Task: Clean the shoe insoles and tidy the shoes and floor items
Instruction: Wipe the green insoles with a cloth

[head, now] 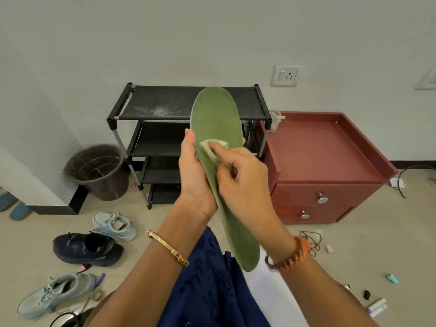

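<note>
The grip of the left hand (192,171) closes around the left edge of a green insole (219,147), thumb on the near face and fingers wrapped behind, with one fingertip showing past the right edge. The insole stands tilted in the air in front of the person, toe end up before the black shoe rack (186,102), heel end down near the right wrist. The right hand (240,178) pinches a small pale sponge (213,147) between curled fingers and thumb and presses it flat on the insole's face at mid-length. Both forearms reach up and forward from the bottom of the view, the left one wearing a gold bangle (168,247), the right a beaded orange bracelet (292,257).

On the floor at the left lie a pale blue sneaker (114,225), a dark navy sneaker (87,249) touching it, and a second pale sneaker (56,293) nearer the camera. A brown bucket (101,171) stands left of the rack, a red drawer cabinet (325,166) right of it. Small tubes (377,306) and a tangled lace (311,241) lie scattered on the floor at the right.
</note>
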